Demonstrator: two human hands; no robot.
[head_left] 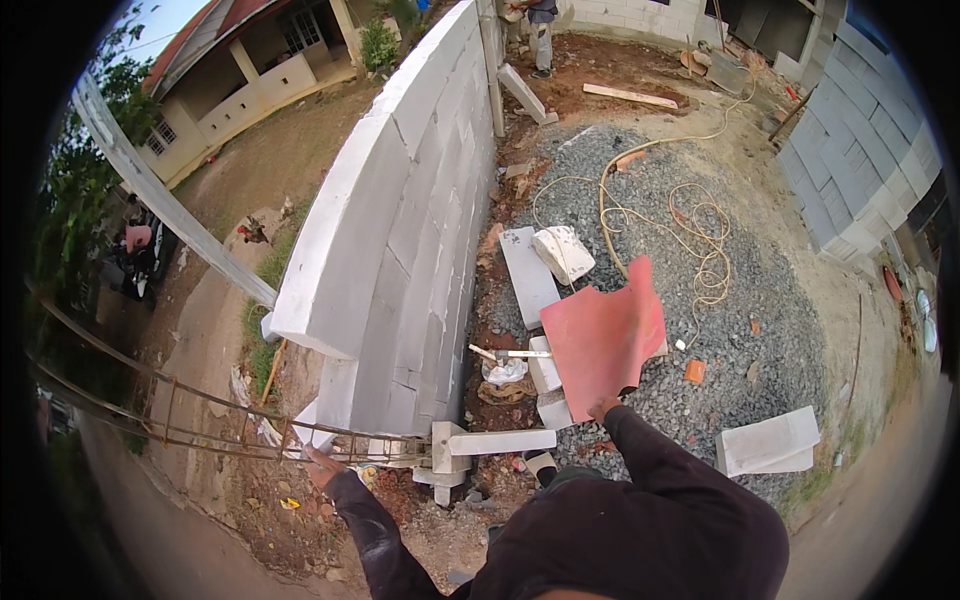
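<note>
Right hand (603, 407) gripped a red sheet (603, 335); left hand (322, 467) grasped a rusty rebar frame (230, 428) — repositioning step, steady footing needed.

red sheet (603, 335) | flat, tilted, held up | rebar frame (230, 425) | rusty, level

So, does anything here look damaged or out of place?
Yes. The red sheet in the right hand has a jagged, broken upper edge. A white block lies tilted on a flat slab by the wall. A yellowish hose sprawls in loose loops over the gravel.
</note>
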